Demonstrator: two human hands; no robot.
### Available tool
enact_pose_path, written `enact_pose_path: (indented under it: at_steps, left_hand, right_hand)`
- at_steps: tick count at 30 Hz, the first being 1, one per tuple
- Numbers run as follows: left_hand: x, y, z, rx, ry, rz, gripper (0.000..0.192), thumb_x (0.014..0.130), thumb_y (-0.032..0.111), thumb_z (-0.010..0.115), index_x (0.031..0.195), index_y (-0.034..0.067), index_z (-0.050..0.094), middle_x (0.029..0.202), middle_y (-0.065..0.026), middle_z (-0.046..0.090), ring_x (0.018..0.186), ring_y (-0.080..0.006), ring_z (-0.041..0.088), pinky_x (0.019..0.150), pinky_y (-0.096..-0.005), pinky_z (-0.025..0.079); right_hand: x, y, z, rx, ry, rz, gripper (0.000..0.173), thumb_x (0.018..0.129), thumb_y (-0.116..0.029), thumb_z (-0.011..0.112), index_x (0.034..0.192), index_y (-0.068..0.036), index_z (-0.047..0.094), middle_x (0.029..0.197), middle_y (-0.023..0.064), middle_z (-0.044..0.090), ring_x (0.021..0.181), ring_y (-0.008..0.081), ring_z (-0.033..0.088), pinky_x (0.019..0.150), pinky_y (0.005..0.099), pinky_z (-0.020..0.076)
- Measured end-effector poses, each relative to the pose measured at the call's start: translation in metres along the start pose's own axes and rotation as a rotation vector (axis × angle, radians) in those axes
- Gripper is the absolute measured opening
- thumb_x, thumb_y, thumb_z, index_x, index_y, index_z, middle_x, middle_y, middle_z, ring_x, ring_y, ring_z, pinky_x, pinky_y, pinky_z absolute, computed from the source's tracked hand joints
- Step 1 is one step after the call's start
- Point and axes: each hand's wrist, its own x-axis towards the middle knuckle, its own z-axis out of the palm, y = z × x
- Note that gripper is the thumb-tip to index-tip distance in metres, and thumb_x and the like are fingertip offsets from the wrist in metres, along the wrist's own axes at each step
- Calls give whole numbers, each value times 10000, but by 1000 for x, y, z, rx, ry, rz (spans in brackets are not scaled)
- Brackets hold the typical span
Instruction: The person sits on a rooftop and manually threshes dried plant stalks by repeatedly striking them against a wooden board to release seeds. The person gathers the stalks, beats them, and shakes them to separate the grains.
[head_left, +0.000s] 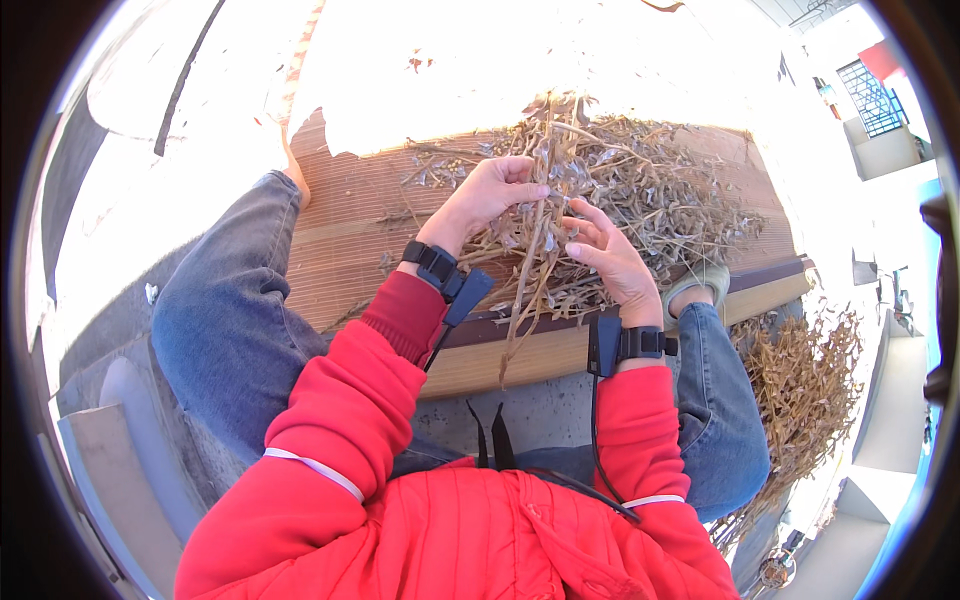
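My left hand (501, 187) is closed around a dried bean stalk (537, 251) with branches and pods, held upright over a pile of the same plants. Its thumb and forefinger pinch at the stem near a grey pod. Just to the right, my right hand (611, 259) has its fingers apart, their tips close to the pods (551, 240) on that stalk. No object shows clearly in it. The pile of dried bean plants (675, 202) lies behind and to the right of both hands, on a ribbed brown board (345, 217).
A tan front edge (495, 366) of the board runs before my knees. Another heap of dried plants (802, 382) lies on the ground at right. Some loose pale beans (452, 162) show near the pile. Pale blocks (105, 465) stand at lower left. Bright sunlight washes out the far ground.
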Motion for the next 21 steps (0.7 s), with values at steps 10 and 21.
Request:
enact_pose_path:
  at_steps: [10,21]
  left_hand:
    - [-9,8,15,34,-208,-121,116,911,141,600,975,50,631,790,53,598,689,-25,528,624,-178,428]
    - [-5,-1,30,260,-121,-71,170,903,160,605,993,16,612,867,-20,631,740,-72,584,646,-225,474]
  right_hand:
    - [21,-26,17,79,419,-225,293,864,-31,635,1149,0,572,968,61,657,785,75,597,657,228,523]
    - [29,-10,20,-388,547,-280,542,790,-294,748,1203,-5,547,1089,122,610,981,192,592,845,337,485]
